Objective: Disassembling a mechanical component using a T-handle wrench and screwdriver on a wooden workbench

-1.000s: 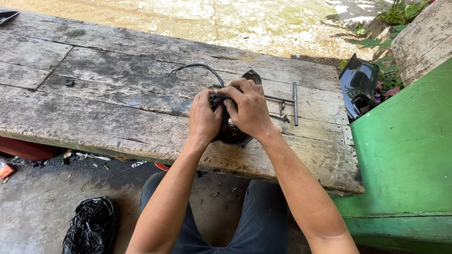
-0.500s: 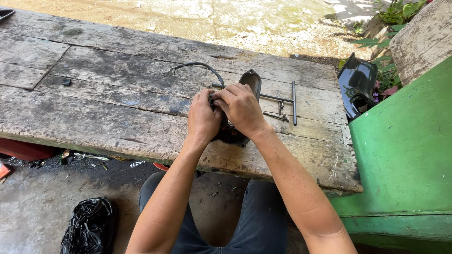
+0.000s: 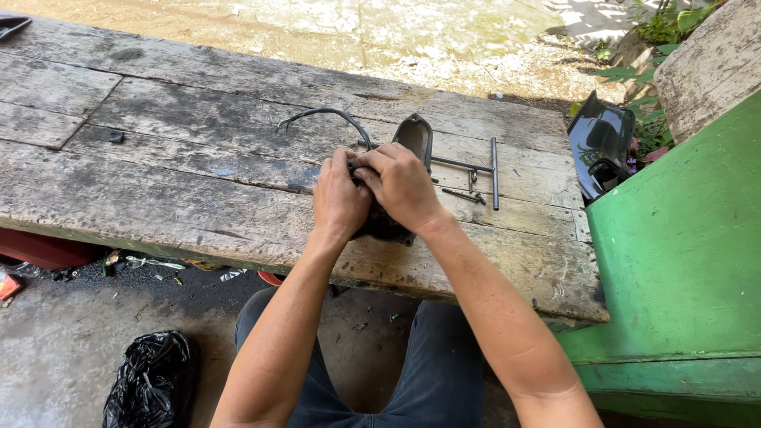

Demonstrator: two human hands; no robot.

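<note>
On the weathered wooden table [image 3: 198, 158], near its front edge, both hands close over a black plastic part [image 3: 415, 136] that lies flat on the planks. The left hand [image 3: 339, 198] sits on the part's near left side with its fingers curled down tight, gripping the piece. The right hand [image 3: 402, 186] lies just beside it, touching it, fingers bent and pressed onto the top of the same part; the thumbs meet where the two hands join. The hands cover most of the part, so only its far pointed end and a bit of its near edge show, and what the fingertips pinch underneath cannot be told.

A thin black cable [image 3: 321, 116] curves out from behind the part to the far left. To the right of the part lies a T-shaped metal wrench [image 3: 493, 170], with small loose screws [image 3: 476, 194] just beside it. Well to the left of the part a small dark bit [image 3: 116, 137] rests on the planks. Beyond the table's right end, a glossy black panel [image 3: 599, 143] leans against a green painted wall [image 3: 682, 254]. Below the table, to the left of the person's knees, a crumpled black plastic bag [image 3: 151, 380] sits on the concrete floor [image 3: 55, 349].
</note>
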